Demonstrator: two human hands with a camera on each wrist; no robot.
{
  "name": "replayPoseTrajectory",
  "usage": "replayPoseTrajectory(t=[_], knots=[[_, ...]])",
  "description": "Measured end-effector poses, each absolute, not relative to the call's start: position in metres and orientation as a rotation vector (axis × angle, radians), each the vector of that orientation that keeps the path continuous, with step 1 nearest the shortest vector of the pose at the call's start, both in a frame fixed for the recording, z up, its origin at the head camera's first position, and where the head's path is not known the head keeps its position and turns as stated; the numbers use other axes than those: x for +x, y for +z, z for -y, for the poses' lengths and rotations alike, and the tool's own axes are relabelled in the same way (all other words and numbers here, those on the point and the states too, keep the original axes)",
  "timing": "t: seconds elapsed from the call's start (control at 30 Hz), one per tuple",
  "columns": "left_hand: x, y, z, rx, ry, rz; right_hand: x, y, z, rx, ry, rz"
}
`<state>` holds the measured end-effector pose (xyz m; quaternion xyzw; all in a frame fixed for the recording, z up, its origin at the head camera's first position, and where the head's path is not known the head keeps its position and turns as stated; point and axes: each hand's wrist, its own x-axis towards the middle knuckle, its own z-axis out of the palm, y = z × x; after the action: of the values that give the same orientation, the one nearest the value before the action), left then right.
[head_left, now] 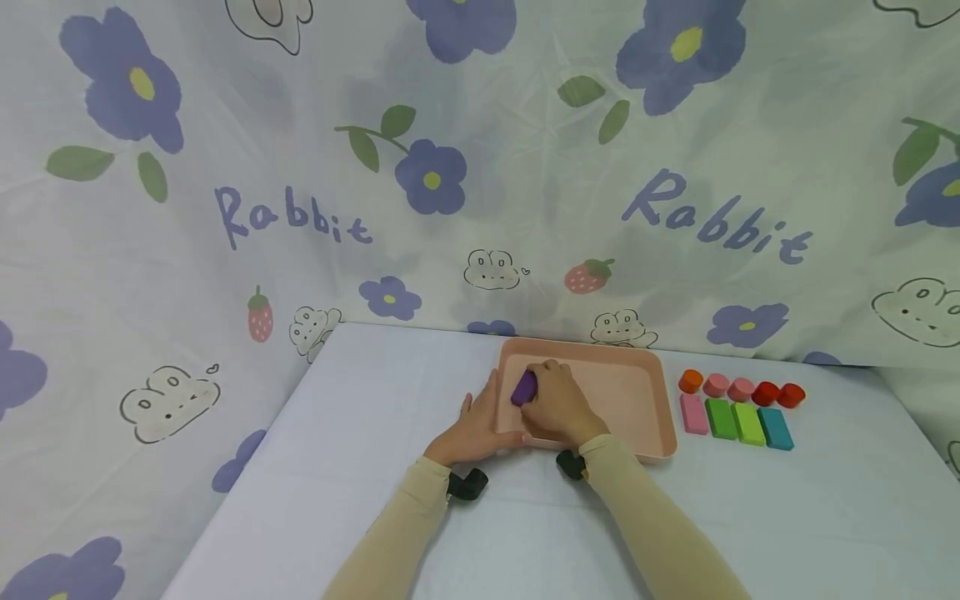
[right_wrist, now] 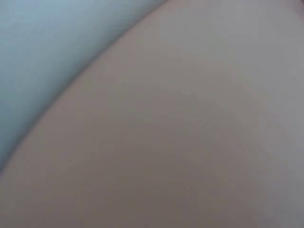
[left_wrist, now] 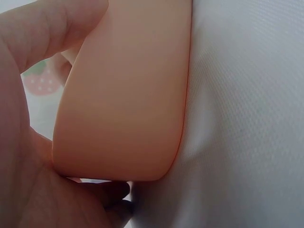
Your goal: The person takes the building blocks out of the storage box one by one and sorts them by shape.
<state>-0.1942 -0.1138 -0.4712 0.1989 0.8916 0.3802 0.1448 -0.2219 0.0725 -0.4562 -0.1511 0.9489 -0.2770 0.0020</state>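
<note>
Inside the peach-pink tray, toward its left end, my right hand pinches a purple block between thumb and fingers. The block tilts low over the tray floor. My left hand rests at the near left corner of the tray, fingers spread along the left side and thumb stretched along the front. Up close in the left wrist view, the tray wall fits into the crook of that hand. The right wrist view is filled by a blurred tray surface; the purple block does not show there.
Right of the tray stands a row of short round blocks: an orange one, pink ones and red ones. In front of them lie flat blocks in pink, green, lime and teal. A patterned curtain hangs behind the white table.
</note>
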Motion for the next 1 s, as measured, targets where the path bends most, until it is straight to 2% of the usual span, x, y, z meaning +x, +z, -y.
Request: replayPoseTrajectory(t=[1.0], knots=[[-0.194, -0.47, 0.113, 0.577, 1.107, -2.572, -0.196, -0.435, -0.118, -0.54, -1.06, -2.967]])
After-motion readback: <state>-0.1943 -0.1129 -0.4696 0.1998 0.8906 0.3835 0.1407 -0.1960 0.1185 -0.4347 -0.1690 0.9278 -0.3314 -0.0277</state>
